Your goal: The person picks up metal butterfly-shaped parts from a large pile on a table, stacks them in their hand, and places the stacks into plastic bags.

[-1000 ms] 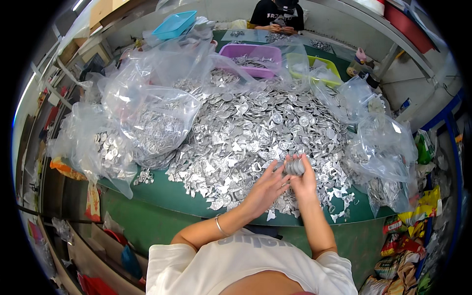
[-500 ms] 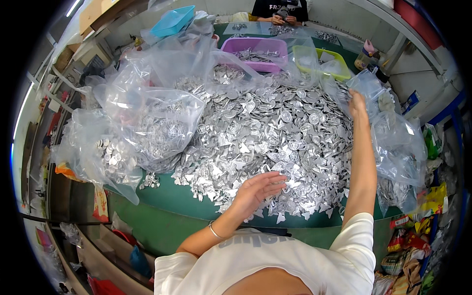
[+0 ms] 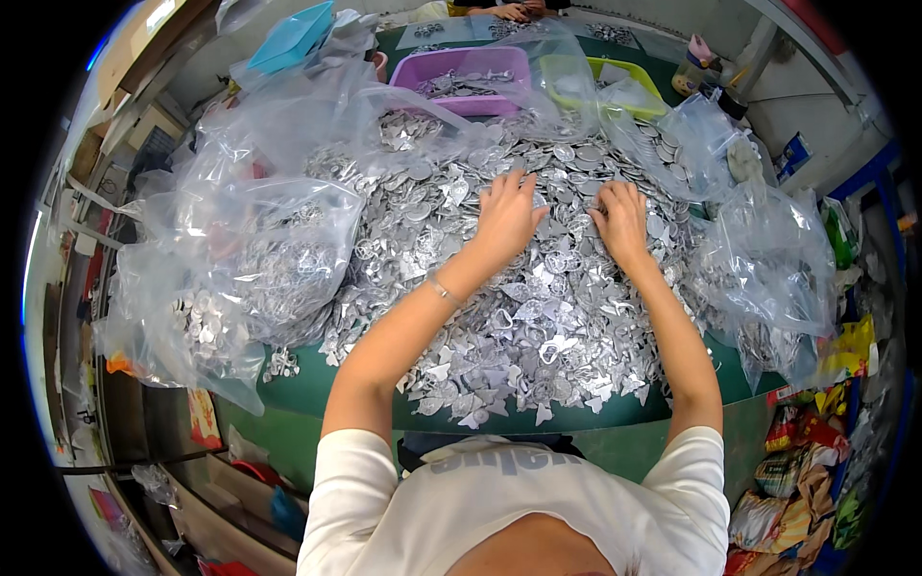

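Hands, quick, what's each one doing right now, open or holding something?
Left hand: open, palm down on the pile of silver metal pieces, holding nothing.
Right hand: open, flat on the same pile, holding nothing.

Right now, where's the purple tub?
In the head view the purple tub sits at the far edge of the table, left of centre, beyond the heap of silver pieces, between the blue tray and the yellow-green basket.
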`<move>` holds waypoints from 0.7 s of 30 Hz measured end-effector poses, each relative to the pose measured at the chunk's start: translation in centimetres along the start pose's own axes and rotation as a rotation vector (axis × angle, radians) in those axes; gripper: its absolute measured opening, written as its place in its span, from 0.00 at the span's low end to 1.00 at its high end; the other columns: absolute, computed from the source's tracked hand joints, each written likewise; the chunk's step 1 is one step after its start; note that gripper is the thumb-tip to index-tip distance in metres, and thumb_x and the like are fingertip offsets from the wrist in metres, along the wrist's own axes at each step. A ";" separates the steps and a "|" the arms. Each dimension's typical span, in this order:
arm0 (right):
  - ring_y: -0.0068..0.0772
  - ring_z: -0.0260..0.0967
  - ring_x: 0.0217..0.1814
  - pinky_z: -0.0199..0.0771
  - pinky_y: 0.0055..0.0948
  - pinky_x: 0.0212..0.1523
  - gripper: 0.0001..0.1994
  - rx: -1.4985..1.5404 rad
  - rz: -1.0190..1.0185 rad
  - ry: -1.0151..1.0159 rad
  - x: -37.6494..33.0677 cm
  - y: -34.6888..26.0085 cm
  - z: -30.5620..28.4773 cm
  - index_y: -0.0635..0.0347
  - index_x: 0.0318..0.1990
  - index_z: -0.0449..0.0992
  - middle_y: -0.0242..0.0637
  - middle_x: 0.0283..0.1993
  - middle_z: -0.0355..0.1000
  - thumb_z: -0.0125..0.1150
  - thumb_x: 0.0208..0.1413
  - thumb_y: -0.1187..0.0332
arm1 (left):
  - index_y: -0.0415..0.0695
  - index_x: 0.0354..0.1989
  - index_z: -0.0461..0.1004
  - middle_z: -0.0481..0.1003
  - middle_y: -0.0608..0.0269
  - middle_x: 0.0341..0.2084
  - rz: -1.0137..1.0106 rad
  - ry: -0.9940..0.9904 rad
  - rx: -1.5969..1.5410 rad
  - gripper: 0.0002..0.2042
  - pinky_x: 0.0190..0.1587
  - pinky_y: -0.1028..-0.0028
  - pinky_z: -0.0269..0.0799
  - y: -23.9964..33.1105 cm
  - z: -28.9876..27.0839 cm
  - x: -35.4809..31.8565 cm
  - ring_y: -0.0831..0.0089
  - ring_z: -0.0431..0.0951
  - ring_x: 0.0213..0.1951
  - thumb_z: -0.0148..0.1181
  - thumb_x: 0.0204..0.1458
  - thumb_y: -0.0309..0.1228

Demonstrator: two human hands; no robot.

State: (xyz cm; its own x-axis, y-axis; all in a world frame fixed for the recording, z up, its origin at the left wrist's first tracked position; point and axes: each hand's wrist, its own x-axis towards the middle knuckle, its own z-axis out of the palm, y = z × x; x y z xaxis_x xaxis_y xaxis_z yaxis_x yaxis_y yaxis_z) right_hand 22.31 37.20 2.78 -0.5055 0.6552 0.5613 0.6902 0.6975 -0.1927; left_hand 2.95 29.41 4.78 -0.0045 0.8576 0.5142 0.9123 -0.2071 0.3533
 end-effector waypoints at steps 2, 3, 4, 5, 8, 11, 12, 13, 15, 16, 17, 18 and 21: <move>0.31 0.64 0.36 0.61 0.30 0.36 0.11 0.217 0.200 -0.031 0.1 -0.4 -0.9 0.63 0.34 0.70 0.33 0.32 0.69 0.62 0.42 0.74 | 0.37 0.39 0.70 0.68 0.54 0.43 -0.037 -0.161 0.172 0.16 0.48 0.63 0.60 -0.3 0.7 0.5 0.57 0.66 0.48 0.61 0.41 0.30; 0.28 0.64 0.32 0.61 0.29 0.33 0.10 0.393 0.400 -0.028 0.0 -0.5 -1.7 0.64 0.33 0.69 0.33 0.29 0.69 0.61 0.43 0.75 | 0.37 0.35 0.71 0.67 0.54 0.44 -0.097 -0.267 0.098 0.14 0.47 0.62 0.60 -0.4 1.0 0.9 0.57 0.65 0.49 0.62 0.40 0.30; 0.25 0.64 0.29 0.61 0.27 0.30 0.09 0.570 0.599 -0.016 -0.1 -0.3 -2.3 0.66 0.32 0.68 0.33 0.27 0.69 0.61 0.43 0.75 | 0.37 0.33 0.71 0.67 0.54 0.44 -0.041 -0.208 0.056 0.13 0.47 0.61 0.59 -0.4 1.3 1.1 0.58 0.64 0.49 0.62 0.40 0.30; 0.22 0.64 0.25 0.62 0.25 0.26 0.08 0.762 0.513 0.049 -1.3 3.8 0.7 0.67 0.33 0.69 0.36 0.25 0.69 0.60 0.45 0.75 | 0.37 0.32 0.71 0.66 0.54 0.44 0.014 -0.148 0.014 0.13 0.48 0.60 0.58 -0.5 1.6 1.1 0.58 0.64 0.50 0.62 0.40 0.30; 0.27 0.66 0.27 0.65 0.27 0.30 0.09 0.826 0.315 -0.136 -0.7 1.4 -0.9 0.68 0.33 0.69 0.40 0.25 0.69 0.60 0.44 0.75 | 0.36 0.31 0.70 0.72 0.54 0.36 0.042 0.092 -0.097 0.08 0.41 0.66 0.65 -0.7 1.5 0.5 0.59 0.72 0.40 0.59 0.43 0.26; 0.43 0.66 0.38 0.66 0.32 0.39 0.11 0.400 0.112 -0.174 -0.5 0.1 -0.4 0.70 0.36 0.71 0.45 0.36 0.69 0.59 0.44 0.75 | 0.36 0.36 0.68 0.76 0.54 0.28 -0.269 0.055 -0.541 0.06 0.26 0.78 0.69 -0.4 0.8 0.5 0.67 0.77 0.26 0.52 0.49 0.22; 0.47 0.65 0.40 0.66 0.34 0.41 0.11 0.288 0.040 -0.103 -0.7 -0.3 -0.1 0.70 0.36 0.71 0.47 0.37 0.68 0.59 0.43 0.75 | 0.36 0.37 0.68 0.76 0.54 0.29 -0.346 0.024 -0.690 0.07 0.26 0.80 0.69 -0.3 0.3 0.6 0.70 0.77 0.26 0.51 0.50 0.22; 0.48 0.65 0.41 0.65 0.35 0.42 0.12 0.264 0.080 -0.149 -0.8 -0.3 0.0 0.70 0.36 0.70 0.47 0.37 0.67 0.60 0.42 0.76 | 0.37 0.38 0.67 0.76 0.55 0.30 -0.424 -0.008 -0.838 0.07 0.26 0.81 0.69 -0.1 -0.2 0.7 0.73 0.77 0.27 0.50 0.50 0.22; 0.50 0.63 0.43 0.64 0.38 0.44 0.12 0.216 0.158 -0.243 -1.0 -0.5 0.1 0.70 0.35 0.70 0.47 0.37 0.67 0.60 0.41 0.76 | 0.37 0.41 0.68 0.76 0.59 0.29 -0.522 -0.104 -1.090 0.10 0.26 0.84 0.68 -0.4 -0.9 0.7 0.79 0.77 0.27 0.47 0.50 0.20; 0.50 0.63 0.43 0.64 0.38 0.44 0.12 0.194 0.143 -0.225 -0.9 -0.7 0.0 0.70 0.35 0.70 0.47 0.37 0.66 0.60 0.40 0.77 | 0.37 0.40 0.68 0.76 0.59 0.29 -0.497 -0.110 -1.045 0.10 0.26 0.83 0.68 -0.6 -0.8 0.5 0.78 0.77 0.28 0.47 0.50 0.20; 0.49 0.63 0.43 0.64 0.38 0.44 0.11 0.172 0.128 -0.206 -0.8 -1.0 -0.2 0.69 0.34 0.69 0.47 0.36 0.66 0.60 0.40 0.77 | 0.37 0.40 0.69 0.76 0.59 0.29 -0.471 -0.117 -1.000 0.09 0.26 0.82 0.68 -0.8 -0.5 0.4 0.78 0.76 0.28 0.47 0.49 0.20; 0.49 0.63 0.43 0.64 0.38 0.44 0.11 0.149 0.115 -0.189 -0.8 -1.3 -0.3 0.69 0.33 0.69 0.46 0.36 0.66 0.60 0.39 0.78 | 0.37 0.39 0.69 0.76 0.60 0.29 -0.446 -0.125 -0.956 0.09 0.26 0.81 0.68 -0.8 -0.5 0.2 0.78 0.76 0.28 0.47 0.49 0.19; 0.49 0.63 0.41 0.64 0.39 0.41 0.08 0.111 0.088 -0.122 -1.3 -1.8 0.1 0.68 0.30 0.69 0.45 0.33 0.67 0.60 0.39 0.78 | 0.37 0.35 0.71 0.74 0.58 0.30 -0.176 -0.099 -0.487 0.08 0.30 0.75 0.69 -0.1 -0.4 0.5 0.71 0.76 0.31 0.51 0.45 0.19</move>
State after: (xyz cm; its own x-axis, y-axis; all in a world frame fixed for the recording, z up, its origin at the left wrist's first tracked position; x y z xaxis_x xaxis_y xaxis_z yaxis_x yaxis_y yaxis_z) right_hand 21.66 35.13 2.34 -0.5095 0.7406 0.4381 0.6766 0.6594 -0.3278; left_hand 2.70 29.69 5.27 -0.0806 0.9345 0.3467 0.6052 -0.2305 0.7620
